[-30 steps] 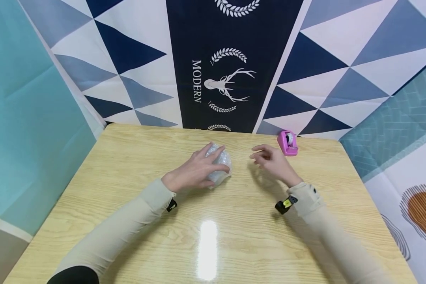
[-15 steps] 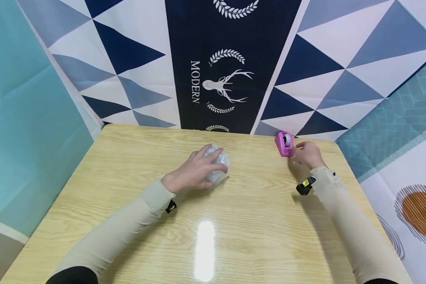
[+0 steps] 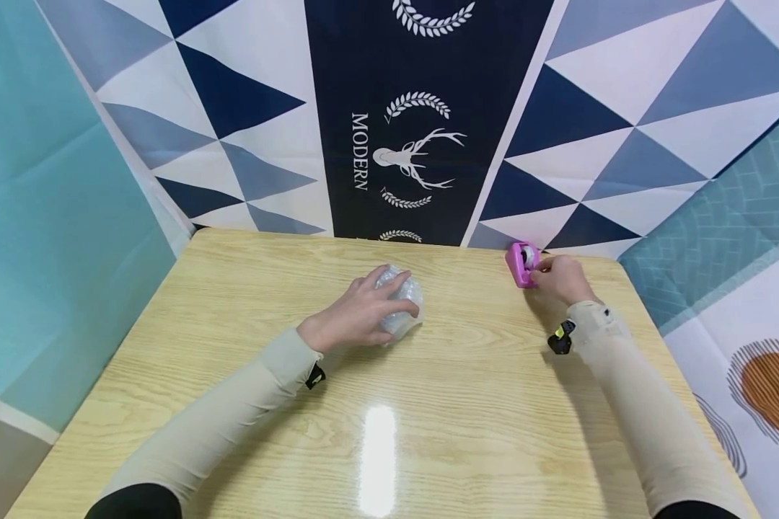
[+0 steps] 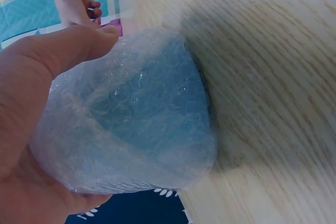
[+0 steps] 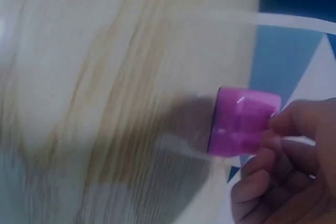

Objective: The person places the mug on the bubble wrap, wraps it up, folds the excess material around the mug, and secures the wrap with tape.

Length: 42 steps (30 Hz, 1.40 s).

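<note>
My left hand [image 3: 350, 317] grips an object wrapped in bubble wrap [image 4: 152, 98], with fingers spread over its top and sides. Something bluish shows through the wrap in the left wrist view; its kind is hidden. At the back right of the table, a pink tape dispenser [image 3: 516, 268] holds a white roll of tape [image 3: 529, 256]. My right hand [image 3: 561, 280] is at the dispenser's front end, thumb and forefinger pinched together. They appear to pinch the tape's end there, though the strip itself is too small to make out. The other fingers curl below in the right wrist view.
Both hands work over a light wooden table [image 3: 285, 432], with a bright reflection near its front. A patterned cloth wall [image 3: 260, 86] rises directly behind the table's back edge, close to the dispenser. Teal cloth [image 3: 58, 216] hangs at the left.
My right hand has moved right from the middle of the table to the tape dispenser, and its fingers have closed at the front end. The left hand keeps its hold on the bubble-wrapped object.
</note>
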Each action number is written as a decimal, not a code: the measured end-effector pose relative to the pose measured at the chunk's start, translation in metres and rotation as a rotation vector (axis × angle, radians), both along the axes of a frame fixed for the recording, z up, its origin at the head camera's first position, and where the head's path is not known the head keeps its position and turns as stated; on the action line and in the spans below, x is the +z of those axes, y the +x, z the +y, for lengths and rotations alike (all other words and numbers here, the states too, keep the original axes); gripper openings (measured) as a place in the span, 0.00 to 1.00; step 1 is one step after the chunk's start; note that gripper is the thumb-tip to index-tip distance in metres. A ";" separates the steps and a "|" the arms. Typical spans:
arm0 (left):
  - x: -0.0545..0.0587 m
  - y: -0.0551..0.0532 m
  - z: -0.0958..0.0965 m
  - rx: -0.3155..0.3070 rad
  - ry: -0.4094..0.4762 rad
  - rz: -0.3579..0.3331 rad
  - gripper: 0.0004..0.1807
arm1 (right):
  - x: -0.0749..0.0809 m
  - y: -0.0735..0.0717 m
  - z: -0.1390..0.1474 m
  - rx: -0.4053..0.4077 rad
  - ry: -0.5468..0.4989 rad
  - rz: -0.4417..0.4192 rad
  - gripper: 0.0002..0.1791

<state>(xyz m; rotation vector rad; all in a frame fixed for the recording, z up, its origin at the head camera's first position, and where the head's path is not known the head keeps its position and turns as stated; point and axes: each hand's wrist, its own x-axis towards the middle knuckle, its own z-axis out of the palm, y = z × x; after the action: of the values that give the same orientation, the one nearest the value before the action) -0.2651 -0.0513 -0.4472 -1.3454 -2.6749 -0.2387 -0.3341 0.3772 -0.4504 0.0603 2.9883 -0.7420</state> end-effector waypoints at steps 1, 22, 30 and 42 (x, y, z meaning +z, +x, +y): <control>0.000 0.000 0.000 0.000 -0.002 -0.003 0.30 | 0.001 0.000 -0.002 0.002 -0.003 0.001 0.23; 0.000 0.001 0.002 0.008 0.007 -0.049 0.29 | 0.003 -0.007 -0.008 -0.341 -0.545 -0.165 0.30; 0.000 0.001 0.004 0.007 0.001 -0.050 0.29 | 0.003 -0.009 -0.009 -0.422 -0.560 -0.203 0.26; 0.003 0.000 0.004 0.015 0.007 -0.034 0.28 | 0.016 0.005 0.006 -0.498 -1.310 -0.378 0.17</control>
<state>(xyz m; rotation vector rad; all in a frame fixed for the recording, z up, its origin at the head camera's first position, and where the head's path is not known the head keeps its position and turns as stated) -0.2650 -0.0477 -0.4446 -1.3310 -2.7077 -0.2715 -0.3292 0.3833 -0.4348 0.7432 1.6435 -2.2005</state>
